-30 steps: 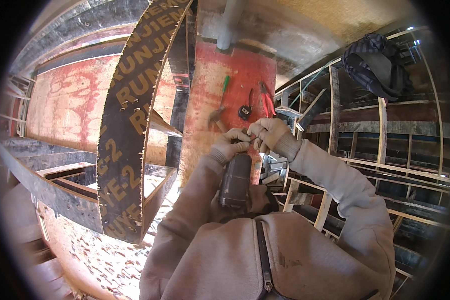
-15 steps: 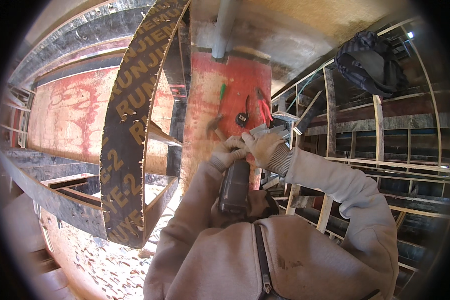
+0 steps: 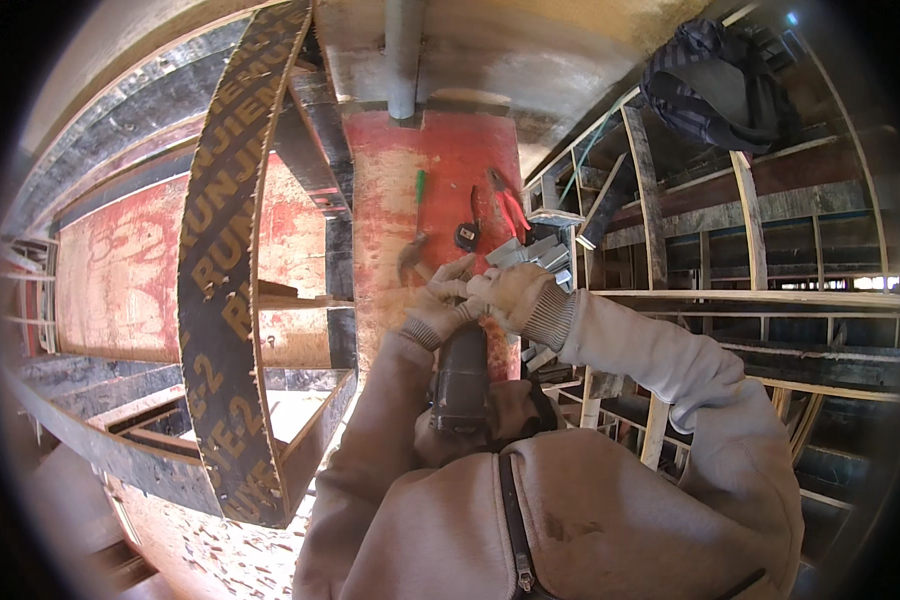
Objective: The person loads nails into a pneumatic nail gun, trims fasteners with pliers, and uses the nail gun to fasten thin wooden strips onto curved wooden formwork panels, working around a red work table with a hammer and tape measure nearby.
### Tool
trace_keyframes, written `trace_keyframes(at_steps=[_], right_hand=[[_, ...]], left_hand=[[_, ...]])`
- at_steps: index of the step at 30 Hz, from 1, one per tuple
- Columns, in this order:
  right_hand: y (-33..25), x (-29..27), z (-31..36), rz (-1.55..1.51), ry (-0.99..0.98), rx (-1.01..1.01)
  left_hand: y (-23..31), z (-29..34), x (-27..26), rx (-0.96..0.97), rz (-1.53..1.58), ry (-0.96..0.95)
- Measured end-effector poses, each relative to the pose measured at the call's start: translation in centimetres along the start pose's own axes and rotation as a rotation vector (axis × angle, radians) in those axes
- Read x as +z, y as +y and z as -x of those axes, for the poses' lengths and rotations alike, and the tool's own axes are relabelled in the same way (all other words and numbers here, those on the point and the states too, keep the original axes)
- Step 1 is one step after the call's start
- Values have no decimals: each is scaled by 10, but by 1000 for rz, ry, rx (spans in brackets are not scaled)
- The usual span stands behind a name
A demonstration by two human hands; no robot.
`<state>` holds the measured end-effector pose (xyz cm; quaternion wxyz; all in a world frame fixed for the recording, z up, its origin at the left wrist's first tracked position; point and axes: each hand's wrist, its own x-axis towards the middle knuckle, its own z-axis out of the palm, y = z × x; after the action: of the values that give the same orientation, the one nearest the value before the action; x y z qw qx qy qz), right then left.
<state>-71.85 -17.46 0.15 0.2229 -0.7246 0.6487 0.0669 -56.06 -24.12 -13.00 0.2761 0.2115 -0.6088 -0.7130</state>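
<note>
My left hand (image 3: 440, 308) and my right hand (image 3: 511, 295), both in pale work gloves, meet above a red, worn board (image 3: 380, 160). Their fingers are curled in and touch; whatever lies between them is hidden. Just beyond my left hand is a hammer (image 3: 420, 190) with a green handle. A black tape measure (image 3: 466, 235) rests farther off, between the hammer and a pair of red-handled pliers (image 3: 510, 208). Grey metal strips (image 3: 540, 255) are heaped close beside my right hand.
A dark plywood strip (image 3: 228, 230) with a ragged edge rises on the left, part of a panel frame. On the right stands open timber framing (image 3: 746, 215) with dark striped cloth (image 3: 715, 85) draped on it. A grey pipe (image 3: 402, 60) meets the board's far end.
The view has shifted, so the board and tools appear farther left. My hands stay together, with the fingers slightly changed in position. The tools on the board lie as before.
</note>
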Motion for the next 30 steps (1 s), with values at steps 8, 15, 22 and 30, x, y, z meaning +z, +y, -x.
trace_keyframes(at_steps=[8,15,22,30], right_hand=[[114,12,-55,-483,390,601],[212,115,-162,-182,-3,806],[247,177,-220,-56,-50,922],[263,150,-201,-876,55,1180]], left_hand=[[16,5,-14,-305,209,-38],[43,-1,-11,-442,231,-8],[42,-10,-15,-257,124,-120],[40,-10,-13,-229,184,-125]])
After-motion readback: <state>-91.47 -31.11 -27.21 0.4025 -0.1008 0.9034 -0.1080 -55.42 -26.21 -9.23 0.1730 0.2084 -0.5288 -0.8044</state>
